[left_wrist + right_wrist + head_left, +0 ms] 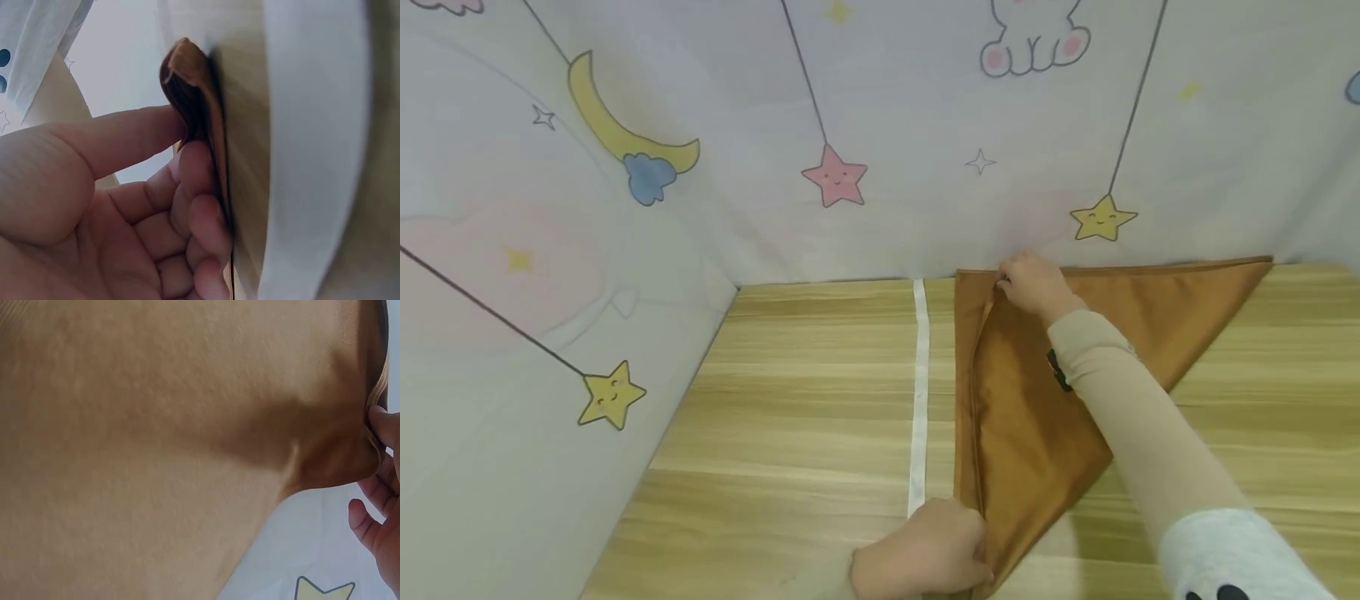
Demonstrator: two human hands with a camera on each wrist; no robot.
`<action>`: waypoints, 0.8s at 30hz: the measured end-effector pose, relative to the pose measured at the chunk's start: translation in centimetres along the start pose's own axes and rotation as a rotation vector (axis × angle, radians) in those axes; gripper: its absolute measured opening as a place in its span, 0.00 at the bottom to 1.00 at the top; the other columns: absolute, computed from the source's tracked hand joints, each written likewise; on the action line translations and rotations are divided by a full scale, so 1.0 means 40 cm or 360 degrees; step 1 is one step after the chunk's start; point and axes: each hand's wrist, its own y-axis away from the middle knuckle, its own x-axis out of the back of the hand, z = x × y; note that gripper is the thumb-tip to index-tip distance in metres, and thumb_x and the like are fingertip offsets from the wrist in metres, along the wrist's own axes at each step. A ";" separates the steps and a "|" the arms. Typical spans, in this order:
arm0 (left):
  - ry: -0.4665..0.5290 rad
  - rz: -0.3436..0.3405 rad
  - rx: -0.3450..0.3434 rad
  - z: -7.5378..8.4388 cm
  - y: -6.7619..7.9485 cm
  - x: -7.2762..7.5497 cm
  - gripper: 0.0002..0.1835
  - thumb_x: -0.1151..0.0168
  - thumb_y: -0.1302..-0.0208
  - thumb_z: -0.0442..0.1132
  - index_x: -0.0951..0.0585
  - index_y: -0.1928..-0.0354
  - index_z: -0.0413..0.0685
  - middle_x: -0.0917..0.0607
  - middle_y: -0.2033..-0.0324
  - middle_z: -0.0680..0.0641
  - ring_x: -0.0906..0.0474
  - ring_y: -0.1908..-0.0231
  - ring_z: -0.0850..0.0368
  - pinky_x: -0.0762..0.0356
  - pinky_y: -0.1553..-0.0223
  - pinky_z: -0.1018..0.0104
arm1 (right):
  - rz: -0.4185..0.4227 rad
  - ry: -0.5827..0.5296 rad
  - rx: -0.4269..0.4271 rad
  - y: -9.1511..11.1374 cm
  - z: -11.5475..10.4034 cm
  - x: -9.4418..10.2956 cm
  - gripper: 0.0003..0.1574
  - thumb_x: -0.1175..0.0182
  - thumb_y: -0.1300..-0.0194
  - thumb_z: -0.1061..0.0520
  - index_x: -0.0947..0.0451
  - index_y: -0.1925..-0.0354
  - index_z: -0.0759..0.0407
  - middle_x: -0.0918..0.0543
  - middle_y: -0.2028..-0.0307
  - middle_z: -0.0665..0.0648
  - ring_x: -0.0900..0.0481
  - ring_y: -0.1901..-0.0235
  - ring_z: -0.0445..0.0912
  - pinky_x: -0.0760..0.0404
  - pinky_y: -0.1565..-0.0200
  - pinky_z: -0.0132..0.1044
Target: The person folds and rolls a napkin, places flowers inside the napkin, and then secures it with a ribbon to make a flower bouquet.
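Observation:
A brown satiny cloth, folded into a triangle, lies on the wood-grain table. Along its left side the upper layer's edge sits a little inside the lower layer's edge. At the near corner my left hand pinches the cloth; in the left wrist view its thumb and index finger meet on the folded cloth edge. Near the far left corner my right hand pinches the upper layer's edge, its thumb on the cloth in the right wrist view. Part of the cloth is hidden under my right forearm.
A white strip runs down the wood-grain table just left of the cloth. Pale fabric walls printed with stars and a moon rise behind and at the left, close to the cloth's far edge.

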 end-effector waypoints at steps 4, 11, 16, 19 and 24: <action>-0.0006 -0.0007 -0.0017 0.000 -0.002 0.000 0.23 0.29 0.49 0.46 0.29 0.93 0.54 0.38 0.94 0.62 0.43 0.89 0.69 0.43 0.86 0.78 | 0.0017 0.0052 0.0009 0.002 -0.001 -0.010 0.12 0.46 0.30 0.58 0.21 0.56 0.65 0.19 0.54 0.64 0.28 0.48 0.59 0.27 0.48 0.54; 0.0081 -0.0053 0.0009 -0.004 0.000 -0.001 0.24 0.29 0.47 0.45 0.32 0.93 0.53 0.39 0.94 0.62 0.44 0.89 0.69 0.42 0.86 0.78 | 0.0068 0.0047 0.0050 0.003 -0.005 -0.018 0.13 0.44 0.31 0.56 0.21 0.57 0.66 0.21 0.55 0.65 0.28 0.51 0.60 0.27 0.50 0.54; 0.0069 -0.0043 0.0009 -0.003 0.001 0.002 0.22 0.29 0.48 0.45 0.29 0.92 0.53 0.37 0.94 0.63 0.42 0.89 0.70 0.42 0.85 0.79 | 0.0051 -0.0017 0.0049 0.005 -0.001 -0.021 0.16 0.44 0.31 0.55 0.22 0.55 0.68 0.22 0.54 0.66 0.28 0.51 0.59 0.27 0.49 0.53; 0.0008 -0.0030 0.0009 -0.001 0.001 0.003 0.19 0.29 0.48 0.47 0.25 0.91 0.55 0.34 0.93 0.64 0.39 0.87 0.71 0.41 0.84 0.79 | 0.0023 -0.0038 0.0034 0.006 0.001 -0.025 0.19 0.45 0.30 0.54 0.23 0.51 0.69 0.23 0.51 0.67 0.28 0.49 0.61 0.27 0.48 0.54; -0.0060 -0.0033 0.0036 0.005 0.000 0.004 0.17 0.29 0.49 0.49 0.23 0.89 0.57 0.31 0.91 0.64 0.38 0.86 0.72 0.41 0.83 0.79 | -0.0038 -0.0078 -0.0002 0.006 0.000 -0.035 0.25 0.47 0.29 0.52 0.28 0.43 0.69 0.27 0.44 0.70 0.30 0.44 0.63 0.29 0.44 0.56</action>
